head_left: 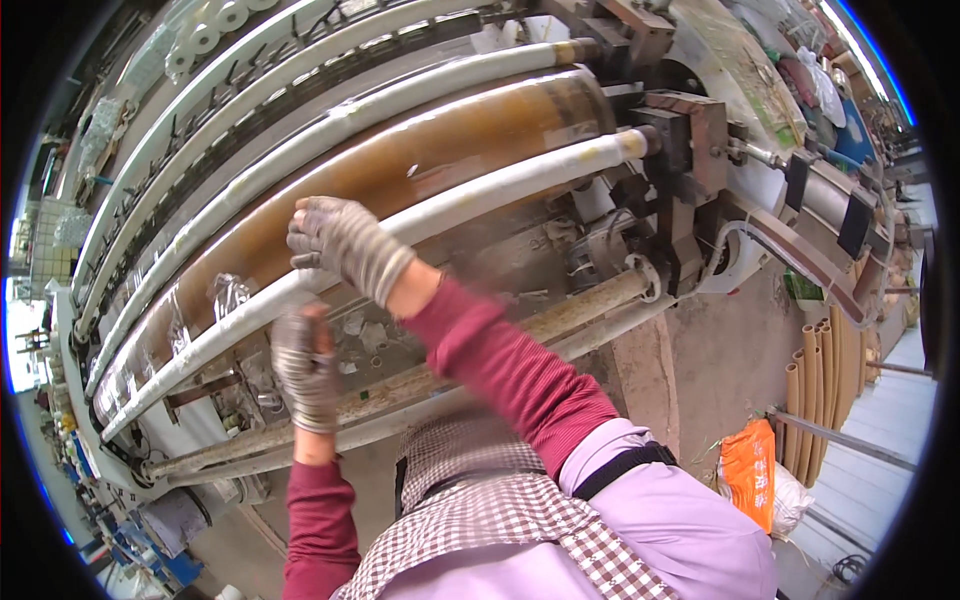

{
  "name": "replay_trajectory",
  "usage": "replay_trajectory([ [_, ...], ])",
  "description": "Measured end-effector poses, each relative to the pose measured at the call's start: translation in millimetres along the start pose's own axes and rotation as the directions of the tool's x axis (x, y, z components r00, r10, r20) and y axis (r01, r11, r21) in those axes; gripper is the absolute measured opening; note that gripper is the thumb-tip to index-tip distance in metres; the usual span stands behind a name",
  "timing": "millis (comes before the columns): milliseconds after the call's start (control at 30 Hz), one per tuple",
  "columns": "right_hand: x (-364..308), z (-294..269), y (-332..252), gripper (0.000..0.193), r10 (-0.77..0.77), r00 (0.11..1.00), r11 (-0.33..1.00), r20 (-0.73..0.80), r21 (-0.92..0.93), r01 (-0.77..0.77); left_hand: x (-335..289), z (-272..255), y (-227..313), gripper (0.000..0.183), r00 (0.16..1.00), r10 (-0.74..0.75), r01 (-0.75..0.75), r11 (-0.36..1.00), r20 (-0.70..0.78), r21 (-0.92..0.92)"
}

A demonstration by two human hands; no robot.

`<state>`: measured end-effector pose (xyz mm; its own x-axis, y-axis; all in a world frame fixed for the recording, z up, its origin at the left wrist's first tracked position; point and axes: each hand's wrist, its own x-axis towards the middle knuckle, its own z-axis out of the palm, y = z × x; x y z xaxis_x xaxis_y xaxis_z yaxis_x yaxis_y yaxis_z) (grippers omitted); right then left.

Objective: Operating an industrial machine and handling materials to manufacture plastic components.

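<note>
Checked apron [450,510] nearest, white bar [520,178] ahead

Beyond your hands lies the brown roller [480,130], rising lengthwise from lower left to upper right. The bar runs alongside, on your side. Your right hand [345,245], loosely curled, is nearer the roller, overlapping the bar. Your left hand [305,370], blurred and half-curled, is at its near edge. I can't tell whether either grips anything.

My left hand [305,370] is blurred, and my right hand [350,245] hides a stretch of the front white roller [510,180]; the lower edge cuts off my left maroon sleeve [320,520].
</note>
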<state>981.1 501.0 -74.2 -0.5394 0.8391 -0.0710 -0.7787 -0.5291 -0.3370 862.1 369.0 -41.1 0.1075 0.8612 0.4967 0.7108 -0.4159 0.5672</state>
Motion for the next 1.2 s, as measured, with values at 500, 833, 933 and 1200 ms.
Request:
replay_trajectory([
  [500, -136.2, -196.2, -112.3, 0.039, -0.314, 0.798, 0.739, -0.514, 0.396, 0.545, -3.2, 223.5, -11.0, 0.022, 0.522, -0.536, 0.596, -0.327, 0.664, -0.733],
  [833, -226.5, -59.8, -133.7, 0.023, -0.686, 0.655, 0.725, -0.317, -0.375, 0.578, -11.5, 136.2, 64.7, 0.018, 0.672, -0.424, 0.729, 0.237, 0.608, -0.642],
  [933, -194.9, -32.0, -168.8, 0.018, -0.722, 0.605, 0.652, -0.335, -0.622, 0.434, 60.6, 113.5, 85.7, 0.027, 0.707, -0.352, 0.625, -0.094, 0.613, -0.775],
  [1200, -109.1, -57.6, -273.8, 0.034, -0.685, 0.663, 0.489, -0.303, -0.865, 0.111, 161.4, 161.4, 59.9, 0.035, 0.582, -0.449, 0.337, -0.626, 0.678, -0.703],
])
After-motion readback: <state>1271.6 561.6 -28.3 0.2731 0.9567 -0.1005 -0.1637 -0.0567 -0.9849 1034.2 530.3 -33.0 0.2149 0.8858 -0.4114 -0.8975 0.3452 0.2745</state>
